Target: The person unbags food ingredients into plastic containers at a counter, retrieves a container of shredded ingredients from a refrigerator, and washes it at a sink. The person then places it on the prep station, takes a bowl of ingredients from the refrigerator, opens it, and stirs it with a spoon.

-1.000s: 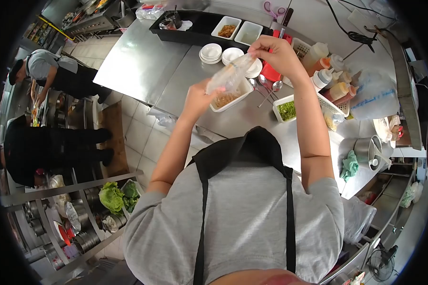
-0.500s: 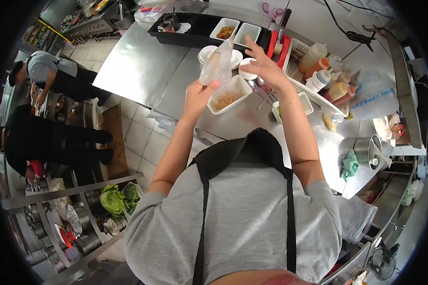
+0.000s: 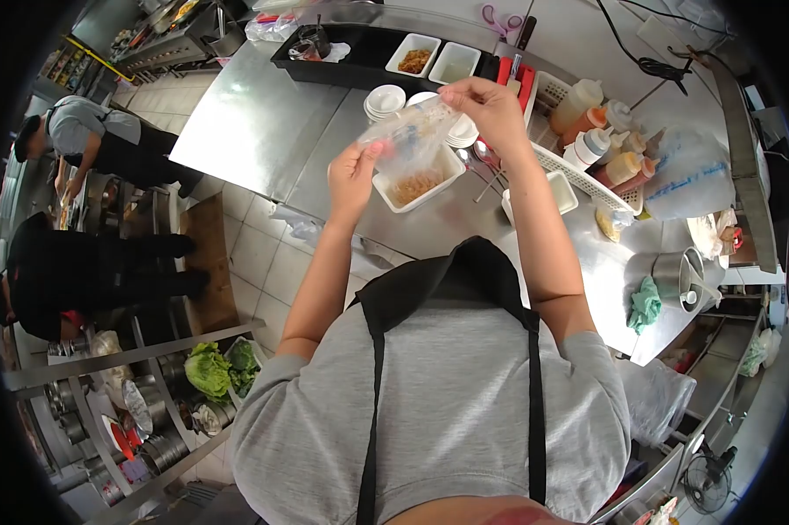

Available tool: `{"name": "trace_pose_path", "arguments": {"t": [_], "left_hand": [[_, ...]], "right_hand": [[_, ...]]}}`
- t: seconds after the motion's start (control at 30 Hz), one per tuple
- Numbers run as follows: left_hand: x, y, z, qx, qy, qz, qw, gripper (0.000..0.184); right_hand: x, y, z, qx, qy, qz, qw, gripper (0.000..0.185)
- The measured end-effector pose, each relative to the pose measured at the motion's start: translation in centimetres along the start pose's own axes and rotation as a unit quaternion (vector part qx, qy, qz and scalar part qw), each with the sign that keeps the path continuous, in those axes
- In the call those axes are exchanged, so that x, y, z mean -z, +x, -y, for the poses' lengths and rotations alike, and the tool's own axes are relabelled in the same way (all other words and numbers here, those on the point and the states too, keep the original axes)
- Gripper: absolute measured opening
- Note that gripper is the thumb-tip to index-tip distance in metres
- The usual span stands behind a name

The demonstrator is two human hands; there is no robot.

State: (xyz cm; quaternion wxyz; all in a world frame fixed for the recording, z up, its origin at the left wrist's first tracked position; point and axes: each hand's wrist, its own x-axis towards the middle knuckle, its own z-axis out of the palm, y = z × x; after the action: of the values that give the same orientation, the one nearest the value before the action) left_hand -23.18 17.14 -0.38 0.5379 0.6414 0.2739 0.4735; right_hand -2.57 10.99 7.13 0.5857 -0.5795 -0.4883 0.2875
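Note:
A clear plastic bag [image 3: 409, 137] is stretched between my two hands above the steel counter. My left hand [image 3: 352, 179] pinches its lower left side. At its upper right end, the fingers of my right hand [image 3: 490, 109] are closed on the bag. Pale contents seem to show inside, but I cannot make out what they are. Just below the bag sits a white rectangular container [image 3: 425, 188] with shredded light-brown food in it. Small white dishes [image 3: 384, 101] are stacked behind the bag, partly covered by it. Spoons [image 3: 482, 157] lie beside my right wrist.
A black tray [image 3: 350, 66] with white food tubs [image 3: 413, 55] lines the counter's back. On the right, a white basket [image 3: 587, 179] holds several squeeze bottles [image 3: 587, 149]. A metal pot [image 3: 677, 278] and green cloth [image 3: 645, 304] stand front right. Two people [image 3: 97, 131] work at left.
My right hand has come from open and raised to gripping the bag's upper end. The bag has tipped from upright to slanting, and my left hand has shifted slightly left.

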Motion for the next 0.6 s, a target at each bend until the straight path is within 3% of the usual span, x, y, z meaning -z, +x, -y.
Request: {"name": "trace_pose_path", "arguments": {"t": [0.13, 0.23, 0.3, 0.37, 0.43, 0.47, 0.5, 0.53, 0.57, 0.6], "left_hand": [[0.4, -0.1, 0.5, 0.006, 0.11, 0.042, 0.993, 0.018], [0.6, -0.1, -0.3, 0.041, 0.156, 0.041, 0.986, 0.018], [0.2, -0.1, -0.5, 0.037, 0.095, 0.045, 0.994, 0.021], [-0.1, 0.0, -0.8, 0.031, 0.035, 0.049, 0.998, 0.026], [-0.4, -0.2, -1.2, -0.017, -0.064, 0.115, 0.991, 0.051], [-0.3, -0.4, -0.7, -0.015, -0.063, 0.116, 0.991, 0.051], [-0.2, -0.5, 0.0, -0.006, -0.093, 0.128, 0.987, 0.065], [-0.1, -0.3, 0.6, 0.001, -0.123, 0.139, 0.983, 0.081], [0.0, -0.2, 1.3, -0.001, -0.124, 0.136, 0.983, 0.081], [0.3, -0.5, 1.7, -0.027, -0.013, 0.158, 0.987, 0.091]], "right_hand": [[0.4, 0.4, 0.4, -0.037, -0.124, -0.032, 0.991, 0.016], [0.2, 0.3, -0.2, 0.048, -0.039, 0.019, 0.998, 0.019], [-0.3, 0.3, -0.2, 0.1, 0.133, -0.029, 0.986, 0.022], [-0.8, -0.1, -0.9, 0.078, 0.085, 0.001, 0.993, 0.022], [-1.1, -0.7, -0.7, 0.054, 0.037, 0.026, 0.998, 0.022], [-0.9, -0.9, -0.4, 0.053, -0.01, 0.092, 0.994, 0.024], [-0.8, -1.1, -0.1, 0.052, -0.058, 0.157, 0.984, 0.025], [-0.9, -1.0, 0.0, 0.021, 0.032, 0.091, 0.995, 0.019], [-0.7, -0.9, 0.4, 0.022, 0.03, 0.094, 0.995, 0.019], [-0.8, -1.2, 1.2, 0.005, -0.018, 0.104, 0.994, 0.019]]}}
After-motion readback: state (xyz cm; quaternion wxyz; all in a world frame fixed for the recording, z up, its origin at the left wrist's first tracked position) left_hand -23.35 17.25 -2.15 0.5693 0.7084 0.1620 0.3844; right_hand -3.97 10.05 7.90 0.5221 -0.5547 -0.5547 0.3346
